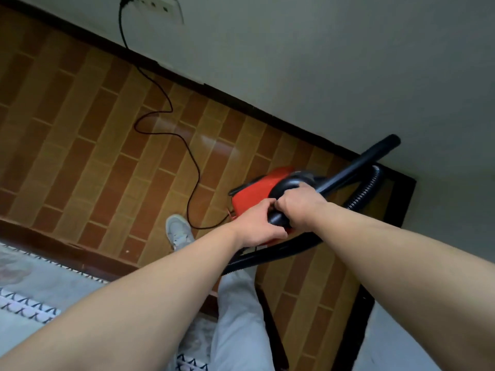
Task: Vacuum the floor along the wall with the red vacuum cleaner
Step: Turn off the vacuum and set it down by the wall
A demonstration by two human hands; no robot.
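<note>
The red vacuum cleaner (254,191) stands on the brown tiled floor (93,135) near the dark skirting of the wall (321,62). Its black tube (356,164) points up and to the right, with its end in front of the wall. My right hand (300,207) grips the black curved handle (281,187) of the tube. My left hand (257,223) holds the handle's lower end just beside it. A ribbed black hose (367,191) loops from the tube round behind my right forearm.
The black power cord (166,103) runs from a wall socket (158,4) across the tiles to the cleaner. My shoe (178,231) and light trouser leg are below the cleaner. A patterned rug (40,285) lies at the lower left. The floor ends in a corner on the right.
</note>
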